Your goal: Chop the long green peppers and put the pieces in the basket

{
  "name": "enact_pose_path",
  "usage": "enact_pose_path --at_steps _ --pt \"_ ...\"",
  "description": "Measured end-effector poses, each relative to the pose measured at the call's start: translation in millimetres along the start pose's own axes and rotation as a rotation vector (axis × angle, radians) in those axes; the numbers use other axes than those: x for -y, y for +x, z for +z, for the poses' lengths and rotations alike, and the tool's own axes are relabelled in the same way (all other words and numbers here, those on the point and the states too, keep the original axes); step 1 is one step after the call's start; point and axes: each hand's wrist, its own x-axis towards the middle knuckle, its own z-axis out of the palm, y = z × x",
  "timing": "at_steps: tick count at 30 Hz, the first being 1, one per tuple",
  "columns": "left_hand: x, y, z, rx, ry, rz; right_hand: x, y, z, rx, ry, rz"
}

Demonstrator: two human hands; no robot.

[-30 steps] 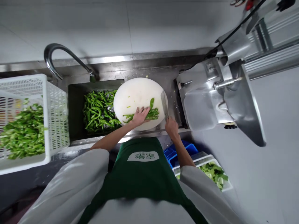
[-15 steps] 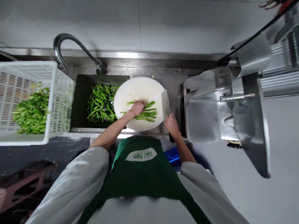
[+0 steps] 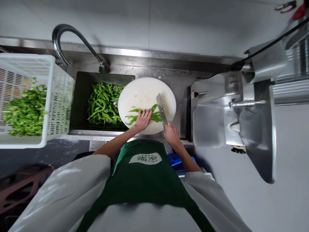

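Several long green peppers lie side by side on a round white cutting board. My left hand rests flat on them with its fingers spread, pressing them to the board. My right hand is closed round the handle of a cleaver. The blade stands at the right ends of the peppers, over the board. Whether it touches them I cannot tell. A few small green bits lie on the board above the peppers.
Whole green peppers fill part of the sink basin left of the board. A white basket holding cut peppers stands at far left. A faucet arches behind. At right is a metal slicer.
The cleaver has moved left from the board's right edge to the pepper ends, with my right hand. My left hand has shifted slightly down, its fingers now spread on the peppers. The view has shifted slightly.
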Motion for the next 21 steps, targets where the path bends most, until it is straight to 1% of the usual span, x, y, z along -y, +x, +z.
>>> enact_pose_path --at_steps 2,5,8,10,12,15,17,18,19,21 --pt "3.2 2.7 3.8 -0.012 -0.023 0.026 7.4 8.3 5.9 0.019 -0.014 -0.009" --pt "6.7 3.0 6.5 -0.016 -0.045 0.051 19.1 37.5 10.5 -0.003 -0.009 -0.03" --pt "7.5 -0.1 4.7 -0.049 -0.088 0.068 28.4 67.6 3.7 -0.041 0.004 -0.058" --pt "8.1 -3.0 2.9 -0.109 -0.129 0.049 29.2 74.5 -5.0 -0.064 -0.011 -0.074" --pt "9.8 -5.0 3.0 -0.192 -0.168 -0.015 25.9 66.4 -11.9 -0.088 -0.039 -0.072" --pt "13.9 -4.1 8.3 -0.287 -0.22 -0.086 20.6 37.3 -11.5 -0.097 -0.07 -0.051" --pt "16.2 -0.6 13.9 -0.3 -0.232 -0.079 22.2 21.2 -3.9 -0.052 -0.082 -0.052" --pt "17.2 1.7 16.6 -0.295 -0.23 -0.064 25.2 17.5 1.2 -0.022 -0.086 -0.056" --pt "18.1 4.4 18.9 -0.287 -0.225 -0.051 29.6 17.4 6.7 0.002 -0.088 -0.06" --pt "20.4 10.3 21.6 -0.28 -0.216 -0.042 41.1 26.9 16.7 0.015 -0.084 -0.062"
